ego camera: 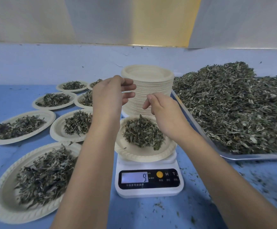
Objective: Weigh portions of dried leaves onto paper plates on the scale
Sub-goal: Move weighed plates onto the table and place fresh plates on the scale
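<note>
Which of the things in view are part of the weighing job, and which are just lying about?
In the job: scale, paper plate on it with its leaf portion, stack of empty plates, tray heaped with dried leaves, filled plates at left.
Lying about: leaf crumbs scattered on the blue table, panels behind.

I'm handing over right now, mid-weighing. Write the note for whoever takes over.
Left hand: open, empty, raised in front of the stack of unused plates.
Right hand: fingertips bunched above the scale; can't tell whether it holds anything.
Plate with leaves sits on the scale; display reads 9.
Done: several filled plates at left.
Left: probably finish this portion, set it aside, then weigh more from the tray at right.
</note>
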`<action>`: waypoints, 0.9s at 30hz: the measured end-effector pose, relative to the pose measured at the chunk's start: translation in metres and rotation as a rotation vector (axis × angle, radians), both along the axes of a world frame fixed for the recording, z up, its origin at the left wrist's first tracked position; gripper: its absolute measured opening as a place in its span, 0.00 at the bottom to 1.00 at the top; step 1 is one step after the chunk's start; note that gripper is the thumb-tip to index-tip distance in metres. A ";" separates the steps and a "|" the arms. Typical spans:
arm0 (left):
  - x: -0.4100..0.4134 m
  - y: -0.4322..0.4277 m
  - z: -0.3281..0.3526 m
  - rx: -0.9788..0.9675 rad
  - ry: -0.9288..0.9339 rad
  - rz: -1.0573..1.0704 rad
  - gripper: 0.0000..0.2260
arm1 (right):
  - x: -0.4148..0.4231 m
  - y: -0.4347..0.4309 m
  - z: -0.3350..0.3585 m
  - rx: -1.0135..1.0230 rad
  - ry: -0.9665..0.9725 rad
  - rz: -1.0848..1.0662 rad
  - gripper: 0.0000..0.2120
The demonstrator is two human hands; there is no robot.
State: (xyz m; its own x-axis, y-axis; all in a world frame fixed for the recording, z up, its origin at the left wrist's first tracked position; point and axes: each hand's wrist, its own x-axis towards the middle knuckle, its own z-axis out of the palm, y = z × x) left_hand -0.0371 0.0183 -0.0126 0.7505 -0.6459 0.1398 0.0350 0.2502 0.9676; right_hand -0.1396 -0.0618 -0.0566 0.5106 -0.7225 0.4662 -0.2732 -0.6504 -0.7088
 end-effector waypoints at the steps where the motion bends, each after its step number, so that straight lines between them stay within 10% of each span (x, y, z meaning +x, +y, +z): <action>1: -0.001 0.000 0.000 -0.001 -0.003 -0.007 0.11 | 0.001 0.000 0.000 0.006 0.001 0.011 0.17; 8: -0.004 -0.003 -0.003 0.021 -0.050 -0.023 0.12 | -0.002 -0.001 -0.002 0.061 0.006 0.119 0.15; 19: 0.000 -0.006 -0.007 0.036 -0.059 -0.030 0.12 | -0.010 0.002 0.004 -0.128 0.522 0.166 0.20; 27: 0.004 -0.007 -0.011 0.049 -0.059 -0.024 0.11 | -0.008 0.003 0.002 -0.196 0.459 0.243 0.09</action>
State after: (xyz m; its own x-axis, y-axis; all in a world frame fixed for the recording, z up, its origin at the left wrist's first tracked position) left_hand -0.0335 0.0118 -0.0235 0.7264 -0.6705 0.1510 -0.0172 0.2019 0.9793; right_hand -0.1481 -0.0586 -0.0543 0.8339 -0.4811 0.2704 -0.3513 -0.8407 -0.4121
